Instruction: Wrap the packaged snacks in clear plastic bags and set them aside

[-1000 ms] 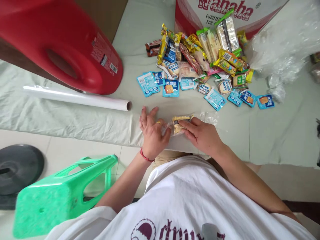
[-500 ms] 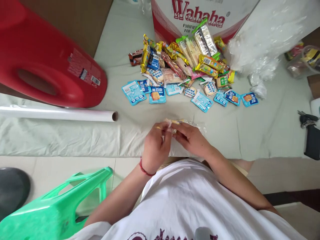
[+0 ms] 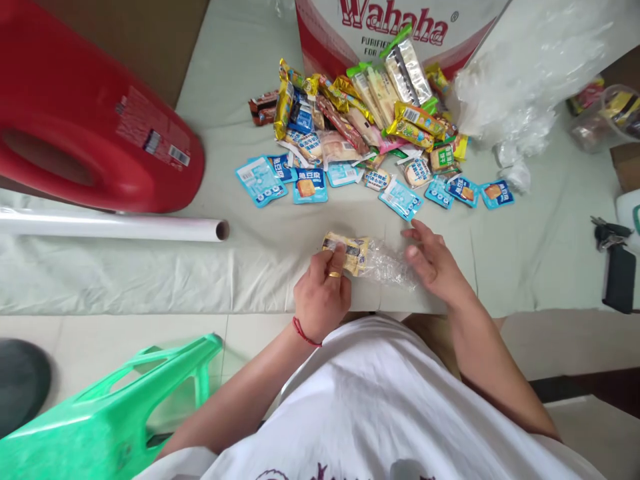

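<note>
My left hand (image 3: pixel 323 293) grips a yellow snack packet (image 3: pixel 356 253) with a dark band, thumb on top and fingers bent around its left end. From the packet's right end a crinkled clear plastic bag (image 3: pixel 390 264) stretches along the table; whether the packet sits inside it I cannot tell. Just beyond the bag's right end is my right hand (image 3: pixel 436 263), fingers apart and holding nothing. Farther back lies a heap of wrapped snacks (image 3: pixel 350 127), with several blue snack packets (image 3: pixel 310 186) along its near side.
A white carton (image 3: pixel 400 20) stands behind the heap, with bunched clear plastic (image 3: pixel 515 100) to its right. On the left are a red jug (image 3: pixel 165 167) and a white roll (image 3: pixel 125 225). A green stool (image 3: pixel 100 413) is below the table edge. Keys (image 3: pixel 610 233) lie far right.
My right hand has let go and moved right, away from my left hand. The yellow packet and clear bag now show between them. The view has shifted slightly.
</note>
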